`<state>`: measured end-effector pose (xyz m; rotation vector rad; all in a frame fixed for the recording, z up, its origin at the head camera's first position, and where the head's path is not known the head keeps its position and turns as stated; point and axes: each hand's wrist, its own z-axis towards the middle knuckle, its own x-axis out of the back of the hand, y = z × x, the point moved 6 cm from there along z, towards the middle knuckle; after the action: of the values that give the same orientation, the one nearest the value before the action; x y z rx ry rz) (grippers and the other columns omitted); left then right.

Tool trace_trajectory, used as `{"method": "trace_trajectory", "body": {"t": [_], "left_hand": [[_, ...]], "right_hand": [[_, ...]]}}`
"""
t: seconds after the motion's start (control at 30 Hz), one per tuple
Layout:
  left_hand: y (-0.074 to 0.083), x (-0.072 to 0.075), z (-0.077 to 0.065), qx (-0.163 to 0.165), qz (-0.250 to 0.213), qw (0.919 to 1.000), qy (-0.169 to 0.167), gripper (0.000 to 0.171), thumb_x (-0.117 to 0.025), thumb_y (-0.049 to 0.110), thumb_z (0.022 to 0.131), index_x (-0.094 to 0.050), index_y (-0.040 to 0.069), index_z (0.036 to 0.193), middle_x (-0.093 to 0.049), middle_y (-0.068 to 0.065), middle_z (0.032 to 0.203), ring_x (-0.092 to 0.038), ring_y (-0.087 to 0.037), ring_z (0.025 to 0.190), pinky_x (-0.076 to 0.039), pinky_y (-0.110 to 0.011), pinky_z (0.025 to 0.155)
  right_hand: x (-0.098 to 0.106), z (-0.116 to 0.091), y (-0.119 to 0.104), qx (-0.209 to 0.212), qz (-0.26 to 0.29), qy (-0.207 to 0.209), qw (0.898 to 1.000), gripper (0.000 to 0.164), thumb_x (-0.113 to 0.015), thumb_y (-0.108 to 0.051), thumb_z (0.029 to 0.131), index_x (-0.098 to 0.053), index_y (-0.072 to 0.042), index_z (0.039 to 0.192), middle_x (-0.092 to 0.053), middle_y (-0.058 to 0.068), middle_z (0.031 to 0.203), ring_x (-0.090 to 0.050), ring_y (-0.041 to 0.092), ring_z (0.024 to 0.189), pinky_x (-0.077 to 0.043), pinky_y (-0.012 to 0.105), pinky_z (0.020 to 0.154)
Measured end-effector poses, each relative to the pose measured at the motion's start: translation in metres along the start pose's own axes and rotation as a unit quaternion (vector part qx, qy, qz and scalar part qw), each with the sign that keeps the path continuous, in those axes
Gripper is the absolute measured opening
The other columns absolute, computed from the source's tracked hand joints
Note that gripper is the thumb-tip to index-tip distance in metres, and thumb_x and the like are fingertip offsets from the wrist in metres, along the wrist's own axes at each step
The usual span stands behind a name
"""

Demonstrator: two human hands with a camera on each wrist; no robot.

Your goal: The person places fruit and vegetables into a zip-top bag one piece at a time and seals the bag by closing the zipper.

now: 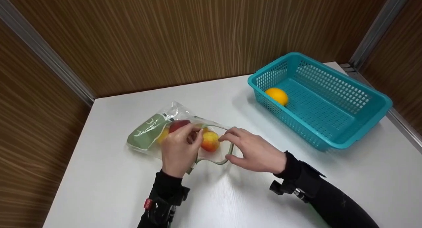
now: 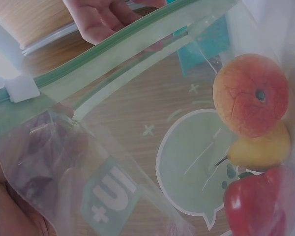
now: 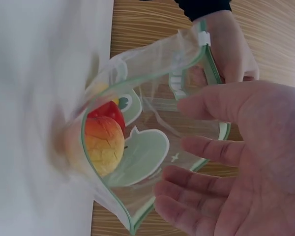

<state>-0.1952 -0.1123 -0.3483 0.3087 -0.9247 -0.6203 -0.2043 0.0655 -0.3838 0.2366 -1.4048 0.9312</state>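
Observation:
A clear zip bag with a green rim (image 1: pixel 145 135) lies on the white table, its mouth facing me. Inside are a red-and-yellow apple (image 2: pixel 250 96), a yellow pear (image 2: pixel 260 150) and a red bell pepper (image 2: pixel 258 201). My left hand (image 1: pixel 180 150) pinches the bag's near side by the rim. The white zip slider (image 3: pixel 204 38) sits on the rim close to that hand. At the right side of the mouth is my right hand (image 1: pixel 252 150), thumb and fingers spread and nothing held. Its fingertips are right at the green rim.
A teal plastic basket (image 1: pixel 354 135) stands at the back right of the table (image 1: pixel 108 188). One orange (image 1: pixel 277 96) lies in its left corner. Wood-grain panels (image 1: pixel 197 40) rise behind the table and at both sides.

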Motion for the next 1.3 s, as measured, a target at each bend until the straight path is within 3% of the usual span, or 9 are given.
{"method": "trace_trajectory", "body": {"t": [0.2,0.43,0.8,0.97,1.13,1.3], "left_hand": [[-0.002,-0.001,0.000,0.009,0.000,0.9999,-0.005,0.004,-0.068,0.019,0.084,-0.071,0.017,0.087,-0.066,0.004,0.068,-0.056,-0.005,0.060,-0.044,-0.018,0.055],[-0.001,0.001,0.000,-0.003,-0.007,0.9999,0.008,0.004,-0.069,0.019,0.083,-0.070,0.016,0.081,-0.065,0.004,0.065,-0.056,-0.005,0.058,-0.043,-0.019,0.054],[-0.002,0.002,0.001,0.002,-0.011,0.9999,0.005,0.003,-0.070,0.018,0.083,-0.070,0.015,0.083,-0.067,0.002,0.068,-0.058,-0.007,0.061,-0.047,-0.020,0.057],[-0.001,0.002,0.000,-0.001,-0.010,0.9999,0.006,0.004,-0.070,0.019,0.083,-0.070,0.015,0.084,-0.066,0.002,0.068,-0.057,-0.008,0.061,-0.046,-0.020,0.056],[-0.002,0.001,0.000,-0.002,-0.016,0.9998,0.009,0.004,-0.070,0.019,0.083,-0.071,0.015,0.084,-0.067,0.003,0.069,-0.058,-0.007,0.061,-0.047,-0.020,0.056],[-0.002,0.000,0.000,-0.005,-0.014,0.9999,0.008,0.004,-0.069,0.019,0.083,-0.070,0.015,0.084,-0.067,0.002,0.069,-0.058,-0.007,0.061,-0.047,-0.019,0.057]], "right_hand": [[0.011,-0.005,0.008,-0.010,-0.002,0.016,1.000,0.038,-0.065,-0.033,0.086,-0.057,-0.022,0.122,-0.059,-0.004,0.121,-0.058,0.010,0.109,-0.054,0.027,0.088],[0.027,-0.015,0.017,-0.021,0.012,0.061,0.998,0.038,-0.067,-0.032,0.086,-0.057,-0.023,0.122,-0.058,-0.008,0.119,-0.056,0.007,0.109,-0.052,0.027,0.089],[0.042,-0.034,0.043,-0.098,0.013,0.093,0.991,0.051,-0.069,-0.032,0.085,-0.051,-0.021,0.131,-0.054,-0.001,0.128,-0.053,0.018,0.117,-0.048,0.039,0.098],[0.058,-0.044,0.048,-0.116,-0.022,0.081,0.990,0.055,-0.069,-0.033,0.084,-0.049,-0.020,0.134,-0.051,0.004,0.131,-0.050,0.022,0.118,-0.050,0.042,0.093],[0.087,-0.048,0.063,-0.141,-0.050,0.061,0.987,0.058,-0.070,-0.033,0.084,-0.046,-0.020,0.136,-0.049,0.008,0.133,-0.047,0.023,0.115,-0.053,0.044,0.085],[0.114,-0.048,0.093,-0.189,-0.074,0.017,0.979,0.073,-0.066,-0.046,0.085,-0.036,-0.019,0.145,-0.039,0.015,0.145,-0.041,0.033,0.124,-0.047,0.054,0.094]]}}
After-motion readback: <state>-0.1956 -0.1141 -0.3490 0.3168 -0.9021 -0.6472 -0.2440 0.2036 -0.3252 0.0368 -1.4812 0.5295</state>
